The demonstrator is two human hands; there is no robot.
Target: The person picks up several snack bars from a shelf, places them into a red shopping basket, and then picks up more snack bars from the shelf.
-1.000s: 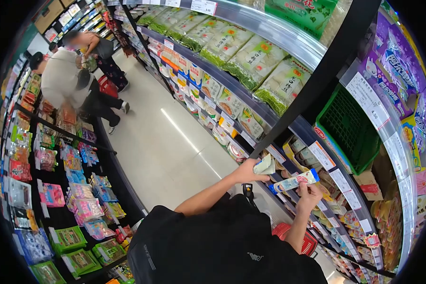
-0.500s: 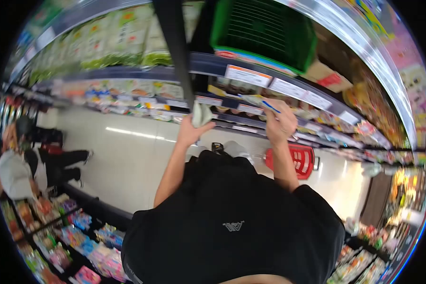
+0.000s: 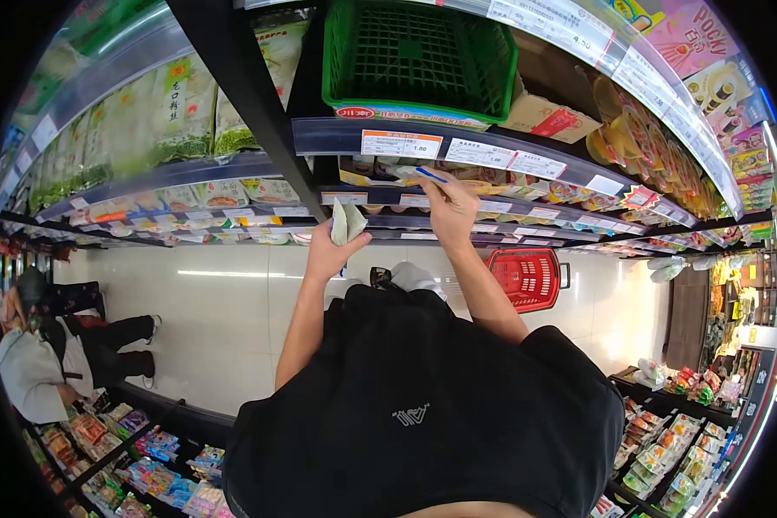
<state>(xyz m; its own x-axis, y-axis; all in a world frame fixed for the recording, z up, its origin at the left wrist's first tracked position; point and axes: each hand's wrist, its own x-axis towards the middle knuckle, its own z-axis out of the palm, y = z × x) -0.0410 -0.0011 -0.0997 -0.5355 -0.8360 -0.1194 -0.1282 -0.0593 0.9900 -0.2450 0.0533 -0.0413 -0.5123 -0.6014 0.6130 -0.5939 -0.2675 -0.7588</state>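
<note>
My left hand (image 3: pixel 328 250) is closed around several pale, flat packets (image 3: pixel 346 222), which stick up between thumb and fingers just in front of the lower shelf. My right hand (image 3: pixel 453 210) pinches a small packet with a blue edge (image 3: pixel 429 175) at the front of the shelf below the price labels. Its print is too small to read. Under that packet is a row of packaged goods in a yellow-edged display box (image 3: pixel 363 177), partly covered by the shelf above. A price label (image 3: pixel 401 143) sits on the shelf edge above my right hand.
A green plastic crate (image 3: pixel 337 86) stands on the upper shelf. Bagged noodles (image 3: pixel 186 99) fill the shelf to the left, past a black upright post (image 3: pixel 242 95). A red shopping basket (image 3: pixel 525 281) is on the floor at right. Another person (image 3: pixel 39 363) is at far left.
My right hand has moved left and in against the shelf with the packet. My left hand still holds its packets, slightly further left in view. The whole view has shifted and become sharper.
</note>
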